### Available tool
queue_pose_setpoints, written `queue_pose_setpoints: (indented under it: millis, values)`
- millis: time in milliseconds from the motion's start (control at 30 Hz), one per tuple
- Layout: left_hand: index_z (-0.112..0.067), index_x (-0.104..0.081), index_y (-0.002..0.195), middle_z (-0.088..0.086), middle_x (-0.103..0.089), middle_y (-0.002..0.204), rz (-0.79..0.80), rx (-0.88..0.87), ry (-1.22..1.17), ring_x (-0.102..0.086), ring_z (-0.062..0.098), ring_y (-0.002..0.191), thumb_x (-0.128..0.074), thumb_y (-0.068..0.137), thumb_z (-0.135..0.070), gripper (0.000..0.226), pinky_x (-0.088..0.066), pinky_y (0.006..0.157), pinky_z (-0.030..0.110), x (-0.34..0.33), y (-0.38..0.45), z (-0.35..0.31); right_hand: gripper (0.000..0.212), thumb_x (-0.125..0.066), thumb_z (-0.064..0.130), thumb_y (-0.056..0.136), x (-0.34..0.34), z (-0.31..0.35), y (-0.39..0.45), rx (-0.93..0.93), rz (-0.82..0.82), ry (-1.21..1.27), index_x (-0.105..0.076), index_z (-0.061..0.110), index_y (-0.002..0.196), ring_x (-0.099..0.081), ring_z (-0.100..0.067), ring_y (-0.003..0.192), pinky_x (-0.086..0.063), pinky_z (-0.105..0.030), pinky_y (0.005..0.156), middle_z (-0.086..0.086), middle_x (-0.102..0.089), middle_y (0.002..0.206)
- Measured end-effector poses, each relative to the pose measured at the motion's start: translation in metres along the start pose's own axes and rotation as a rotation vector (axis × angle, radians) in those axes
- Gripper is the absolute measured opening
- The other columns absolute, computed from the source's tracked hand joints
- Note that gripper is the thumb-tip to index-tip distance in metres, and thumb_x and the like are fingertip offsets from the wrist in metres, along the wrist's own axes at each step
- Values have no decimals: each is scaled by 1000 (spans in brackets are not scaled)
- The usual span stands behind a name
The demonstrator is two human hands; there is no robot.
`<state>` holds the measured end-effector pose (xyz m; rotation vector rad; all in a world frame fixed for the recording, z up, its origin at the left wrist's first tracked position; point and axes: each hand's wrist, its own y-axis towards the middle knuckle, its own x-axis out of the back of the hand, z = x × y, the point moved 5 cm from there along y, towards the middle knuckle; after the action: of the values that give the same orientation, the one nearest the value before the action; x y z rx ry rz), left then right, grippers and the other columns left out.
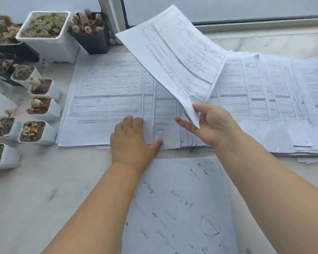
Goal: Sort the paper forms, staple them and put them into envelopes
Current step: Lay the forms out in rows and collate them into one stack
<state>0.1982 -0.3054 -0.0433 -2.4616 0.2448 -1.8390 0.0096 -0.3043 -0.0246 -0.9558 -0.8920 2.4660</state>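
Printed paper forms lie fanned across the stone sill: a left pile (pixel 106 92) and a spread of overlapping sheets (pixel 264 99) reaching the right edge. My right hand (pixel 213 123) pinches the near corner of one lifted form (pixel 174 52), which rises tilted above the piles. My left hand (pixel 132 138) rests palm down on the near edge of the left pile, its fingertips curled on the paper. A sheet with handwriting and a drawn circle (pixel 180 208) lies nearest me, between my forearms.
Several small plant pots crowd the left side, among them a large white pot (pixel 48 33), a dark pot (pixel 90 33) and a row of small white pots (pixel 40 109). A window frame (pixel 114 15) runs along the back. Bare sill (pixel 44 189) shows at the near left.
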Motion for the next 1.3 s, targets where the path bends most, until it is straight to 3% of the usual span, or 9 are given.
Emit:
queue_pose_setpoints:
  millis: [300, 467, 600, 700, 833, 967, 1133, 1233, 1300]
  values:
    - [-13, -40, 134, 9, -58, 109, -41, -127, 14, -54, 31, 93, -43, 91, -11, 43, -30, 65, 34, 23, 7, -3, 26, -44, -2, 97, 11, -4, 2, -4, -64, -182, -56, 16, 112, -69, -19, 79, -45, -59, 99, -1, -71, 102]
    - [-30, -34, 138, 2, -52, 125, 38, -205, -23, -52, 28, 107, -42, 93, -39, 46, -35, 72, 33, 23, 6, -1, 38, -43, 0, 97, -3, -10, 8, -38, 16, -279, -57, 16, 128, -69, -21, 86, -50, -50, 92, -2, -72, 112]
    - [-29, -29, 136, -4, -46, 130, 86, -205, 21, -46, 21, 118, -57, 74, -71, 80, -41, 82, 34, 19, 3, 1, 39, -43, 1, 97, -7, -7, 11, -13, 52, -254, -57, 17, 129, -68, -20, 87, -50, -40, 84, -2, -71, 114]
    - [-27, -27, 138, -2, -43, 133, 88, -220, 35, -45, 22, 119, -62, 75, -65, 82, -41, 84, 35, 17, 2, 1, 42, -42, 1, 97, -16, -8, 12, -1, 72, -204, -55, 18, 133, -68, -17, 86, -55, -33, 75, -1, -70, 116]
    - [-28, -30, 140, -5, -46, 136, 82, -229, -18, -47, 21, 120, -59, 79, -63, 77, -39, 85, 32, 23, 5, 7, 43, -40, -3, 97, -27, -4, 14, 49, 120, -135, -53, 16, 133, -67, -26, 101, -52, -48, 92, -7, -67, 125]
    - [-22, -35, 140, -5, -50, 136, 9, -194, -56, -49, 20, 118, -53, 88, -45, 59, -38, 80, 32, 27, 4, 17, 33, -41, -1, 98, -25, -2, 10, 88, 82, -123, -58, 22, 114, -72, -18, 85, -46, -56, 100, -1, -72, 109]
    - [-19, -34, 141, 3, -35, 149, 47, -174, 66, -37, 24, 131, -53, 86, -19, 58, -41, 86, 36, 11, -4, 10, 35, -42, 0, 98, -15, -5, 2, 109, 12, -55, -56, 21, 122, -72, -17, 81, -49, -49, 96, 2, -73, 101]
    - [-7, -60, 117, 13, -63, 108, -205, -29, -253, -57, 34, 98, -50, 86, -7, 32, -34, 66, 32, 22, -1, 29, 33, -42, -4, 97, 1, 9, -11, 192, -101, -92, -60, 21, 107, -72, -11, 77, -60, -33, 72, 7, -75, 89]
    - [2, -62, 103, 11, -60, 88, -297, 270, -624, -58, 34, 88, -49, 93, -18, 26, -30, 65, 27, 22, -2, 54, 36, -41, -6, 96, 17, 23, -25, 283, -152, -210, -60, 21, 110, -73, -11, 87, -59, -29, 70, 8, -76, 96]
